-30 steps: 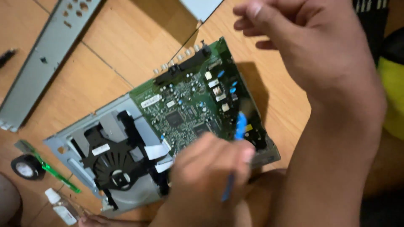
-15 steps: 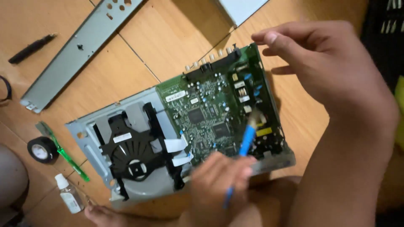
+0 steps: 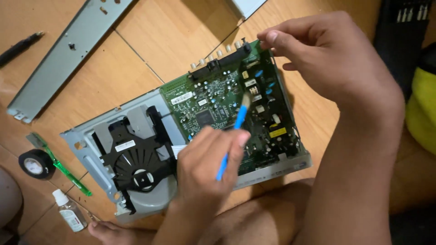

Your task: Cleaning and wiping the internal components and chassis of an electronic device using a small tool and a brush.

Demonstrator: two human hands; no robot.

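A green circuit board (image 3: 227, 106) sits in the right half of an opened gray metal player chassis (image 3: 86, 149), which lies on a wooden floor (image 3: 136, 54) of light brown panels with thin seams. A black disc drive (image 3: 136, 159) fills the left half of the chassis, joined to the board by a white flat cable.

The left hand (image 3: 206, 163) has its grip clamped on a small brush with a blue handle (image 3: 231, 136); the pale bristles touch the middle of the board, just beside a black chip. The right hand (image 3: 327, 59) reaches in from the right, with thumb and fingers pinched together at the far edge of the board, near a black connector and a row of white plugs; whether they hold anything small there cannot be told.

On the floor to the upper left lies a long gray metal cover strip (image 3: 63, 59), with a black pen (image 3: 20, 47) beyond it. To the left of the chassis lie a roll of black tape (image 3: 35, 164) and a green toothbrush (image 3: 61, 165), touching each other. Below them stands a small clear bottle with a white cap (image 3: 69, 215). At the top edge a pale panel corner (image 3: 245, 7) shows. On the right are a dark case (image 3: 404, 27) and something yellow (image 3: 422, 109). The person's bare legs show at the bottom.
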